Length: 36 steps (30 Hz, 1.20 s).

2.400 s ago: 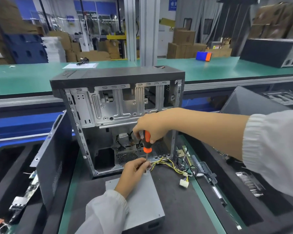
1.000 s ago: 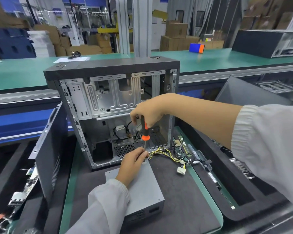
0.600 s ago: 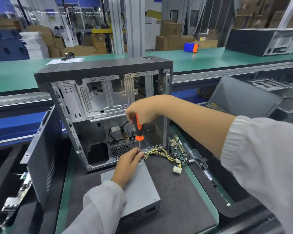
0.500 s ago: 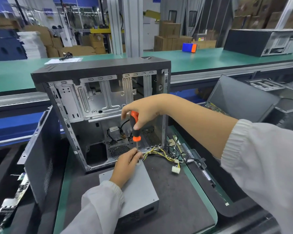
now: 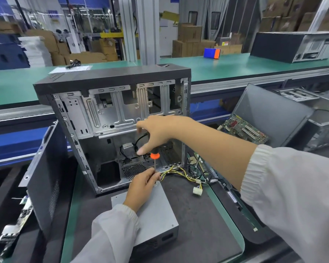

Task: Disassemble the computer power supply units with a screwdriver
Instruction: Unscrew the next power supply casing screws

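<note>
Open grey metal computer case [image 5: 110, 103] held black cables [image 5: 139, 141]. Flat grey power supply [image 5: 156, 211]: left hand [image 5: 142, 185] pinched orange-handled screwdriver [image 5: 154, 160]; right hand [image 5: 158, 133] gripped handle.

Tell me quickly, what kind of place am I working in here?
Most likely an electronics teardown line in a warehouse: long green conveyor bench, stacked cardboard boxes behind, an opened computer case and a loose motherboard beside the station.

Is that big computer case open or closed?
Open. The computer case has no side panel, so its metal frame and cables show.
</note>
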Tool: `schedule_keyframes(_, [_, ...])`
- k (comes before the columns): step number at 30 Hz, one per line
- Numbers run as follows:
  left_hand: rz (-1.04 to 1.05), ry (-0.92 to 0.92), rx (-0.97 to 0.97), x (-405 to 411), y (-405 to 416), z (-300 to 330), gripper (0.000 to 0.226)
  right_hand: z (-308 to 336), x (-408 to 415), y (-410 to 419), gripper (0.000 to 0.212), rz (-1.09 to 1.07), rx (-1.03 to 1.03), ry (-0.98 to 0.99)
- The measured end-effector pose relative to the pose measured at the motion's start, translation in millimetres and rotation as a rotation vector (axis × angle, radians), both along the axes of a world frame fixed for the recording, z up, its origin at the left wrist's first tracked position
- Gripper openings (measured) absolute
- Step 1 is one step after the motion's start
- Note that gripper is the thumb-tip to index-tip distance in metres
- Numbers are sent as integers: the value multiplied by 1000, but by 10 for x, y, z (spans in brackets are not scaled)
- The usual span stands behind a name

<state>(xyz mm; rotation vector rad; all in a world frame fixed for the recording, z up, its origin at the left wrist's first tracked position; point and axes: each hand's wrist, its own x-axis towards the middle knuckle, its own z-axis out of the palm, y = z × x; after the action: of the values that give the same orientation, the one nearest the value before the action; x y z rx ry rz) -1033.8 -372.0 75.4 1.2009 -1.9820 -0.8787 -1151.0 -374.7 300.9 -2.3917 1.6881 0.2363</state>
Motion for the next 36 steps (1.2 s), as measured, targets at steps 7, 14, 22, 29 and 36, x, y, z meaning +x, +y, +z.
schedule_keyframes(7, [4,-23,-2,-1,-11,-12,27,-80,47,-31,33,-91,-222,207])
schedule_keyframes(14, [8,-15,5,-4,-14,-26,27,102,12,46,52,-66,24,-3])
schedule_keyframes(22, [4,-10,-1,-9,0,-12,29,57,-8,-34,18,-75,97,40])
schedule_keyframes(29, [7,-24,-9,-11,6,-23,29,83,12,35,60,-167,3,76])
schedule_keyframes(36, [-1,-15,3,-4,-2,-15,23,99,8,-53,23,-35,111,67])
